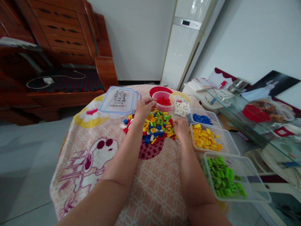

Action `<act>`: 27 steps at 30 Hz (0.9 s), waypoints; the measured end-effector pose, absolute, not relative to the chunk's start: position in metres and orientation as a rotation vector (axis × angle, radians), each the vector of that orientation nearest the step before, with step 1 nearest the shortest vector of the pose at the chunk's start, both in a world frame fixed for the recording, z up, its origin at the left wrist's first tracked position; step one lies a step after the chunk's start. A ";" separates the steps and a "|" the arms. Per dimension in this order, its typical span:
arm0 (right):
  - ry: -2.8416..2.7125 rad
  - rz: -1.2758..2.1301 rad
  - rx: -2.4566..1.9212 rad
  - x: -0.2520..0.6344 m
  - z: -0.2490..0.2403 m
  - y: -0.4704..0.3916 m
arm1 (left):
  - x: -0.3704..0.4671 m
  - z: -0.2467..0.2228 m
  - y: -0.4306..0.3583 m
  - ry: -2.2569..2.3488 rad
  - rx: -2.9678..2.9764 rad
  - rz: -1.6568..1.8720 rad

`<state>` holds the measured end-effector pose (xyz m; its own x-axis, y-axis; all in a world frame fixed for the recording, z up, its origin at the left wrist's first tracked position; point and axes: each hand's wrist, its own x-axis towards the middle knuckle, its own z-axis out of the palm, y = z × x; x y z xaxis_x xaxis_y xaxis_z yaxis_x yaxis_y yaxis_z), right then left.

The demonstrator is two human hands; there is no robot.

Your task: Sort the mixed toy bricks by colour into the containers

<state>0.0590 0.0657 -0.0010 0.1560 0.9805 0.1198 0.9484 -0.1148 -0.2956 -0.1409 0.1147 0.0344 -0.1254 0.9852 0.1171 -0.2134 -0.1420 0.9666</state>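
A mixed pile of toy building bricks (155, 127) in several colours lies in the middle of the round table. My left hand (144, 108) is over the pile's far left side, its fingertips pinched at the near-left rim of a round tub (172, 102) holding red bricks (163, 101). Whatever the pinch holds is too small to make out. At the pile's right edge, my right hand (181, 127) has its fingers closed among the bricks; what they grip is hidden. White bricks (181, 109) sit in a small clear container just beyond that hand.
Along the right stand clear boxes of blue bricks (201, 119), yellow bricks (205, 139) and green bricks (222, 177). Clear lids (110, 108) with blue edges lie at the back left. A red lid (156, 89) is behind the tub. A glass shelf (249, 125) stands to the right.
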 end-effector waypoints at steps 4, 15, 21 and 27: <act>-1.760 0.214 -2.062 0.062 0.002 0.066 | -0.141 0.036 0.113 1.057 1.082 1.480; -0.954 0.458 -1.669 0.076 0.001 0.075 | -0.143 0.034 0.116 1.038 1.089 1.486; -0.728 0.280 -1.530 0.097 0.000 0.084 | -0.143 0.035 0.114 1.046 1.096 1.490; -0.774 0.312 -1.475 0.089 -0.002 0.082 | -0.142 0.036 0.113 1.044 1.081 1.480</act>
